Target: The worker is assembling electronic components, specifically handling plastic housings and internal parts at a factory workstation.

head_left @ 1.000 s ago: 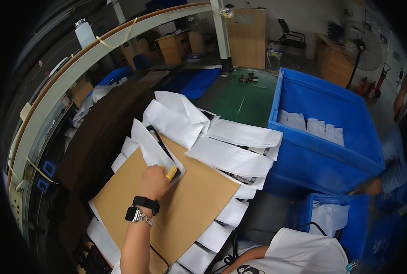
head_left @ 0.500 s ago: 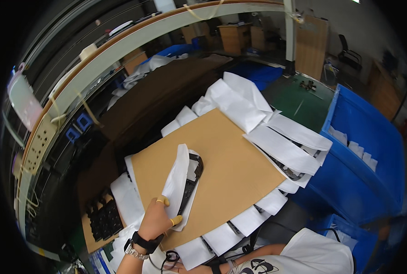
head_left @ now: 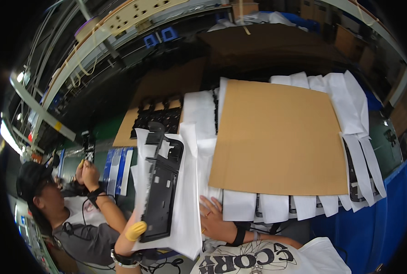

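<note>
In my left hand [head_left: 131, 234], closed at its lower end, is a long black plastic frame [head_left: 160, 192] with cut-outs and a hooked top. A white foam sheet [head_left: 185, 219] lies behind and around it. A yellow finger cot covers the thumb; my other left fingers are hidden behind the sheet. Just right of the sheet, my right hand [head_left: 212, 218] has its fingers apart and seems to hold nothing. Part of it is hidden by the sheet's edge. Nearby lies a brown cardboard sheet [head_left: 279, 137] on a stack of foam-wrapped black parts [head_left: 276, 208].
At left a co-worker [head_left: 71, 205] in a cap holds both hands near a small dark part. Several black parts [head_left: 160, 116] lie on cardboard beyond my left hand. Blue-and-white packs [head_left: 117, 169] lie beside them. A blue bin [head_left: 372, 233] stands at right.
My view has swung left. The frame and its foam sheet have been lifted off the cardboard and brought left and nearer in my left hand. My right hand now shows beside the stack.
</note>
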The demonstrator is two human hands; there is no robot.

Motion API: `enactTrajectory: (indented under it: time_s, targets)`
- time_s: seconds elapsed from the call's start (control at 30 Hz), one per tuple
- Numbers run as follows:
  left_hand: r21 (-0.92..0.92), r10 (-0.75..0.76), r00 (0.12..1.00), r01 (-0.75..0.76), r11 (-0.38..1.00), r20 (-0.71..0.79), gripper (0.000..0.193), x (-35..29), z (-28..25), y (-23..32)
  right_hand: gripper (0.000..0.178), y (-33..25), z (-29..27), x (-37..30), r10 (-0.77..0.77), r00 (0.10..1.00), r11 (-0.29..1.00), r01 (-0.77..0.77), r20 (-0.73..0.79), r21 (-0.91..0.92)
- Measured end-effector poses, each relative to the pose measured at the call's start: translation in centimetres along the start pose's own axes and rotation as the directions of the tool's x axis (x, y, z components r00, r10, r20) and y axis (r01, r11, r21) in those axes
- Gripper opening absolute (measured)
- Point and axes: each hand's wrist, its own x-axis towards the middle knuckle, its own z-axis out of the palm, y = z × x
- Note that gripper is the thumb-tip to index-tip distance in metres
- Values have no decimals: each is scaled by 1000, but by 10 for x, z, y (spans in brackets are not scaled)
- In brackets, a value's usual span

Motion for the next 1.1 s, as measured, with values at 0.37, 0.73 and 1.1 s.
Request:
enactTrajectory:
  time_s: [0.37, 0.73, 1.1]
  targets:
    - [486, -15, 986, 94, 869, -163, 64, 41, 28, -44, 48, -5, -18, 0, 145, 985, 917, -97, -98, 386]
    - [899, 330, 866, 254, 358, -376, 25, 46, 13, -42, 34, -10, -17, 6, 70, 995, 996, -65, 69, -63]
    - [-333, 366, 924, -382, 862, -113, 38, 18, 66, -28, 33, -8, -18, 7, 97, 988, 995, -98, 117, 2]
